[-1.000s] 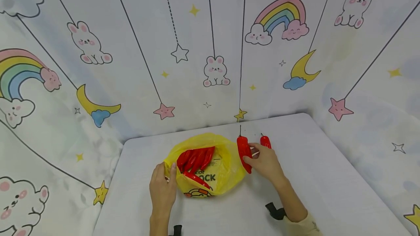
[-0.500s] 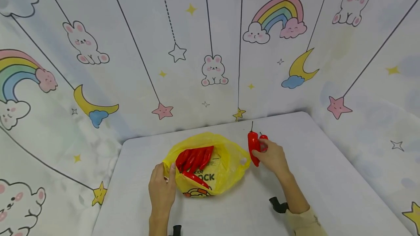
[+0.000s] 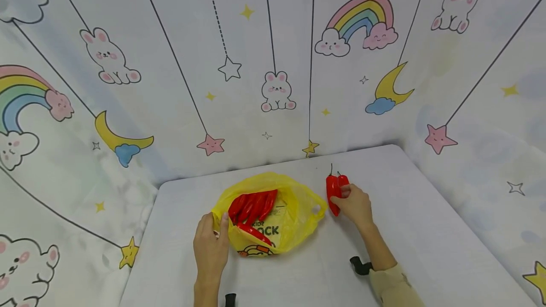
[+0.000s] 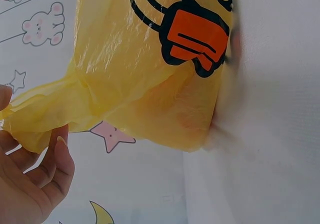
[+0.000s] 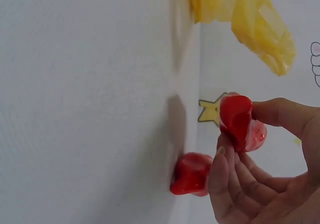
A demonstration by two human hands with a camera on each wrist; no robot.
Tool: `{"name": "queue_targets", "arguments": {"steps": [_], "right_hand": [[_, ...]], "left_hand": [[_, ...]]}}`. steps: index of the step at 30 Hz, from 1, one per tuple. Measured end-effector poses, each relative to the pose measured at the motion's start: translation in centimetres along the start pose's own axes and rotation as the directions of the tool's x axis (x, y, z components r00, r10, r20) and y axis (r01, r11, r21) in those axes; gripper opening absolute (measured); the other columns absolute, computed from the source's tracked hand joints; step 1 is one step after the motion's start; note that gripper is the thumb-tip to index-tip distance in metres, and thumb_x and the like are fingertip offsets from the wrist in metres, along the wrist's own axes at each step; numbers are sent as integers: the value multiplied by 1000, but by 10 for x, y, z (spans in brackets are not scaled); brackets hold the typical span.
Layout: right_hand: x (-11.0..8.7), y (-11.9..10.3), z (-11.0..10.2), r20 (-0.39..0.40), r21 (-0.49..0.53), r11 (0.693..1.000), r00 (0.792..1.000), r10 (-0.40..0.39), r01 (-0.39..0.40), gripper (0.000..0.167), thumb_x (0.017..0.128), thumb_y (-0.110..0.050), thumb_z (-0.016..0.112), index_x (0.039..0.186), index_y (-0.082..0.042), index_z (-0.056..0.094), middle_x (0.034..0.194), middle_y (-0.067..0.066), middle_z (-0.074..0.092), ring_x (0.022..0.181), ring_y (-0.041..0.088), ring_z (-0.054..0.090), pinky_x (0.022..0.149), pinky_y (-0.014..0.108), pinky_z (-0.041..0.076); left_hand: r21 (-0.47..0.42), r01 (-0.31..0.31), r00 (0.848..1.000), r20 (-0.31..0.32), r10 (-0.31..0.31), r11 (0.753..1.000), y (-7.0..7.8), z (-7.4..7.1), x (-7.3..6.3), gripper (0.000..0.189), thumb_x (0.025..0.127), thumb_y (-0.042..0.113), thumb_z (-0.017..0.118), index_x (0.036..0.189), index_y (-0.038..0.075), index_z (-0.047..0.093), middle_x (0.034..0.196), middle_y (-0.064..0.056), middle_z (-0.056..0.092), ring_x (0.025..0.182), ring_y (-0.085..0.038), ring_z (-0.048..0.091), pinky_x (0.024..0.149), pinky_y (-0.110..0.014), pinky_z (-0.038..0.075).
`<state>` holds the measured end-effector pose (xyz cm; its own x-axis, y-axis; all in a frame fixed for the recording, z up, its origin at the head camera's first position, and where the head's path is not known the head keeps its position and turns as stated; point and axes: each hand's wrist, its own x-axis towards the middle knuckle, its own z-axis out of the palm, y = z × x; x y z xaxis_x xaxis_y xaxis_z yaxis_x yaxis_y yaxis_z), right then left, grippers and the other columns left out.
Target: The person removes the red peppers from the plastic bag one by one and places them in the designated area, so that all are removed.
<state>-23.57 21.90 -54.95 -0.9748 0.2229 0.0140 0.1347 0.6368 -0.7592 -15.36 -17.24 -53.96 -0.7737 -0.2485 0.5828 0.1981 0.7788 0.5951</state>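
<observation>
Head view: pinching yellow bag [image 3: 294, 232] by rim with left hand [image 3: 211, 245]; gripping red pepper [image 3: 332, 191] in right hand [image 3: 357, 205], above white table [image 3: 298, 283], beside second pepper [image 3: 343, 180]; with further peppers [image 3: 256, 205] inside bag.

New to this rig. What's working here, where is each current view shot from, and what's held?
No robot here: a person works bare-handed. The wide picture comes from a camera worn on the head, looking forward and down; the two close-ups come from cameras on the wrists. On the white table is an open yellow bag with several peppers inside. A loose red pepper lies beside it. The left hand pinches the bag's edge; the right hand holds another red pepper, raised off the table.
</observation>
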Motion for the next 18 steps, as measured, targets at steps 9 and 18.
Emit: {"name": "queue_targets", "arguments": {"steps": [9, 18], "right_hand": [[6, 17, 9, -81, -70, 998, 997, -10, 5, 47, 89, -27, 81, 118, 5, 65, 106, 22, 74, 91, 36, 72, 69, 44, 62], [7, 23, 12, -165, -126, 992, 985, -51, 30, 40, 86, -25, 84, 109, 4, 69, 98, 19, 75, 84, 35, 72, 66, 46, 61]], "left_hand": [[-2, -6, 1000, -4, 6, 1000, -1, 0, 0, 27, 103, 24, 68, 107, -3, 64, 84, -6, 58, 74, -15, 54, 62, -32, 51], [-9, 1, 1000, 3, -1, 1000, 0, -1, -1, 29, 104, 25, 67, 108, -3, 65, 87, -7, 60, 76, -15, 55, 63, -33, 52]]}}
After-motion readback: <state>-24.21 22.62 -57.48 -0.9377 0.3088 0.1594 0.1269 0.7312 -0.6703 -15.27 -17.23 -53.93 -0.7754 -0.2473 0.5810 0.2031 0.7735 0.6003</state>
